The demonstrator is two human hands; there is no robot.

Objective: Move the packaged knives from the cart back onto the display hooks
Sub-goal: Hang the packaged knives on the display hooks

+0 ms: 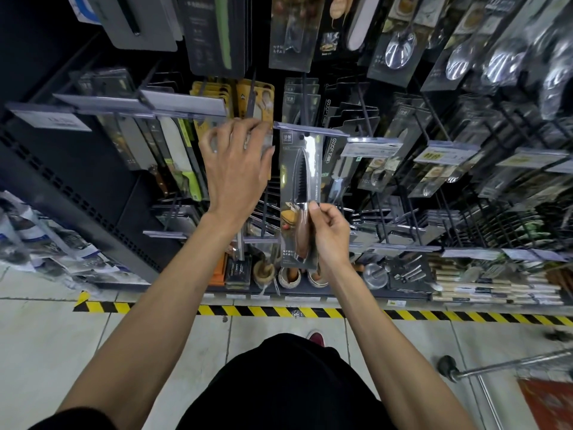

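My right grip (330, 231) pinches the packaged knife (299, 169) upright, its top at the display hook (305, 100) tip. My left grip (235, 169) sits beside it; I cannot tell whether it holds anything.

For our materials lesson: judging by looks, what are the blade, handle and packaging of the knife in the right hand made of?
The grey pointed blade looks like polished steel: it glints. The reddish-brown curved handle seems glossy wood, possibly wood-look plastic. The dark printed backing card looks like cardboard, under a clear plastic blister that reflects light.
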